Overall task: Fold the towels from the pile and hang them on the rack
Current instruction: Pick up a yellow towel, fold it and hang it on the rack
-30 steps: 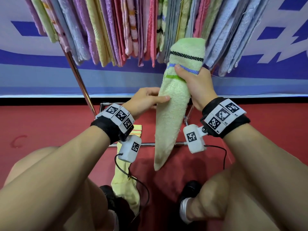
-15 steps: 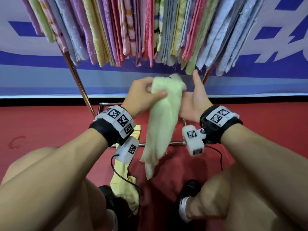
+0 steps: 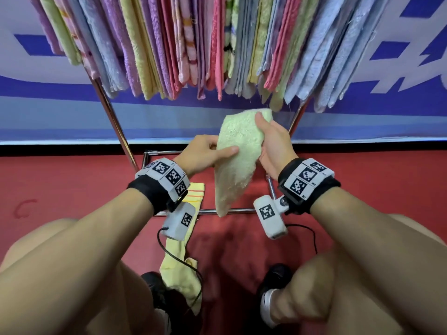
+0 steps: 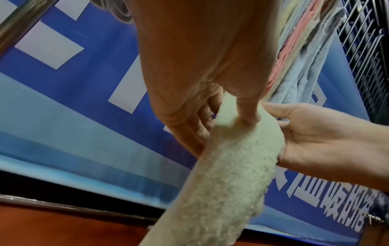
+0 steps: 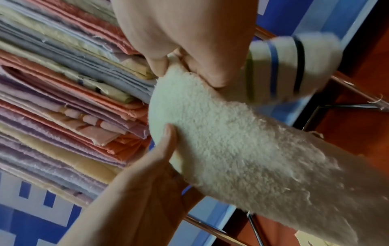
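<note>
A pale green terry towel (image 3: 235,160) hangs folded lengthwise between my two hands, below the loaded rack (image 3: 113,122). My left hand (image 3: 219,151) pinches its left edge, thumb (image 4: 249,114) on the front and fingers behind. My right hand (image 3: 261,122) grips the upper right corner, where the right wrist view shows thumb and fingers (image 5: 212,78) pinching the fabric. The towel's striped end (image 5: 280,66) hangs behind the fold. Its lower tip reaches the rack's bottom bar (image 3: 239,210).
Many folded towels (image 3: 217,44) in pink, purple, yellow, green and blue hang tightly packed along the top rail. A yellow towel (image 3: 180,264) lies over the bottom bar and on the red floor by my feet. A blue and white banner (image 3: 60,112) stands behind.
The towel was held high with its striped end up against the hung towels. It has come down and been doubled over, and both hands now hold it below the rail.
</note>
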